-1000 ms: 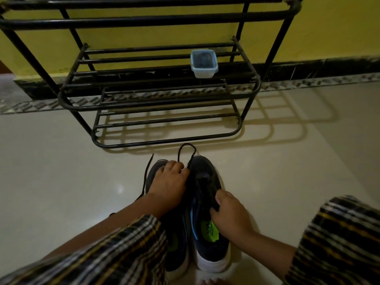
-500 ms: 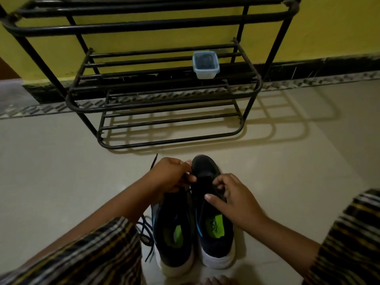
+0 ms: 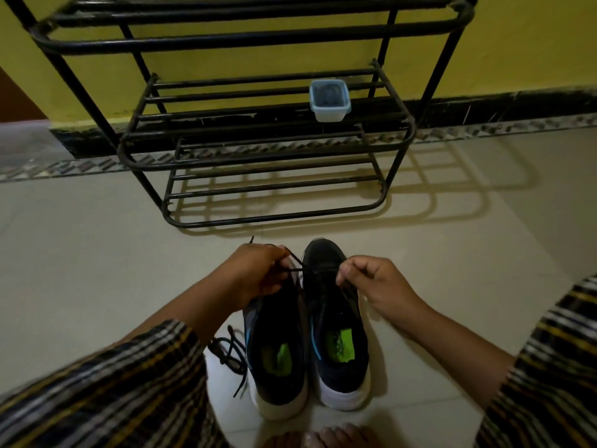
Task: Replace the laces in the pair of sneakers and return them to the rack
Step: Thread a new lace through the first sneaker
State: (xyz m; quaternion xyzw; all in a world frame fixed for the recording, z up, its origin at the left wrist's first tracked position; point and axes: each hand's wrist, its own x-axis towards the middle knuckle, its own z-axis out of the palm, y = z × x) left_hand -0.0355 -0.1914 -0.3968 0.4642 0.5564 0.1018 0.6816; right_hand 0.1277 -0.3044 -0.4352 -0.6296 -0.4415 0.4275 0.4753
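Two dark sneakers with white soles and green insole labels stand side by side on the floor, toes toward the rack: the left sneaker (image 3: 276, 347) and the right sneaker (image 3: 336, 321). A black lace (image 3: 310, 270) stretches taut across the right sneaker's front between my hands. My left hand (image 3: 255, 274) grips one end above the left sneaker's toe. My right hand (image 3: 371, 282) pinches the other end beside the right sneaker. Another loose black lace (image 3: 231, 352) lies bunched on the floor left of the left sneaker.
A black metal shoe rack (image 3: 265, 137) stands against the yellow wall just beyond the sneakers. A small clear lidded container (image 3: 329, 100) sits on its middle shelf. Pale tiled floor (image 3: 97, 253) spreads on both sides. Toes of a bare foot (image 3: 323, 438) show at the bottom edge.
Both hands have lifted off the sneakers and drawn apart, pulling a lace taut between them across the right sneaker. The view has shifted so the sneakers' heels show fully.
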